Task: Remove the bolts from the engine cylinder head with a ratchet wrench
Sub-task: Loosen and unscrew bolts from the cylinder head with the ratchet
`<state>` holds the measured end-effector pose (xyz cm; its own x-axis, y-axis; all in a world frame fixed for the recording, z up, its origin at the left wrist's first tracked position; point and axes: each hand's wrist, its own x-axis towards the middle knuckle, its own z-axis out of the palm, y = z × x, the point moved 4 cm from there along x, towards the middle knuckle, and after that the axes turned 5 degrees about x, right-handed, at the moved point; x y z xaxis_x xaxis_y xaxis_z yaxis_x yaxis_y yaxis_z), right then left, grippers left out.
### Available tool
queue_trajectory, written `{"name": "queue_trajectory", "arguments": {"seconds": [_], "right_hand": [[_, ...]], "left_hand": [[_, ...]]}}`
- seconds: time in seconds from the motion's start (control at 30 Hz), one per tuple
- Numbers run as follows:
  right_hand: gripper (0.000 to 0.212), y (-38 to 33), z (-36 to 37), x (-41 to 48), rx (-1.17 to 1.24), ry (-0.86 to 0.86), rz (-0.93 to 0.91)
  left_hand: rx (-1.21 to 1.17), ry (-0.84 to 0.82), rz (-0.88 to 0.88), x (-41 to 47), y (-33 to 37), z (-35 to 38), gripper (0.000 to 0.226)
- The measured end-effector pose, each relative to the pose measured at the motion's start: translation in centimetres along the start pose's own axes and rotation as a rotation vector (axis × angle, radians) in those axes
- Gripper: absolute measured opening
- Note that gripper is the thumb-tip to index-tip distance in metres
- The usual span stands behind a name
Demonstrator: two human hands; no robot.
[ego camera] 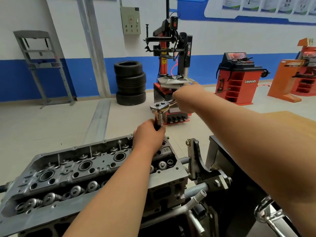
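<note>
The grey engine cylinder head (71, 170) lies across the lower left on a stand, its valve springs and round bores facing up. A chrome ratchet wrench (158, 106) stands over the head's far right corner on a vertical extension. My left hand (147, 135) grips the dark lower part of that extension just above the head. My right hand (186, 98) holds the wrench handle, which points right and away from the ratchet head. The bolt under the socket is hidden by my left hand.
The stand's bracket and shaft (196, 161) sit right of the head, beside a black box (227, 161). On the floor beyond are a tyre stack (130, 82), a tyre changer (171, 65), a red wheel balancer (237, 77) and a grey rack (44, 65).
</note>
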<state>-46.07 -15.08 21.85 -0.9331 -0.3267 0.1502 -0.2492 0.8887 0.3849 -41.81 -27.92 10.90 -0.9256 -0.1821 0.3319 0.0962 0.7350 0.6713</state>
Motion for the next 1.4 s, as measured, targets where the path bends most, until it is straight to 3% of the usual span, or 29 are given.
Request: {"name": "queue_trajectory", "arguments": {"seconds": [0.13, 0.33, 0.57, 0.73, 0.8, 0.97, 1.2, 1.4], "right_hand": [[0.03, -0.4, 0.7, 1.0, 0.024, 0.003, -0.015], [0.041, 0.6, 0.0, -3.5, 0.029, -0.131, 0.031], [0.014, -1.9, -3.6, -11.7, 0.011, -0.168, -0.102], [0.036, -5.6, -5.4, -14.9, 0.18, -0.138, -0.2], [0.035, -5.6, -5.5, -14.8, 0.175, -0.101, -0.183], [0.026, -1.2, -3.9, -11.3, 0.111, -0.238, -0.05], [0.011, 1.2, -0.5, -2.3, 0.041, -0.047, 0.156], [0.011, -2.4, 0.6, 2.4, 0.112, 0.132, 0.002]], "left_hand": [[-0.027, 0.008, -0.003, 0.2, -0.1, 0.1, 0.014], [-0.043, 0.026, -0.041, 0.1, -0.2, 0.2, 0.018], [0.002, 0.029, -0.062, 0.1, -0.1, 0.1, 0.019], [0.049, 0.024, -0.057, -0.3, 0.1, -0.3, 0.024], [0.039, 0.015, -0.061, -0.5, 0.1, -0.4, 0.025], [0.043, 0.01, -0.06, -0.5, 0.1, -0.2, 0.017], [0.055, 0.006, 0.026, -0.4, 0.2, 0.1, 0.015], [0.107, 0.09, 0.034, -0.3, 0.2, -0.3, 0.015]]}}
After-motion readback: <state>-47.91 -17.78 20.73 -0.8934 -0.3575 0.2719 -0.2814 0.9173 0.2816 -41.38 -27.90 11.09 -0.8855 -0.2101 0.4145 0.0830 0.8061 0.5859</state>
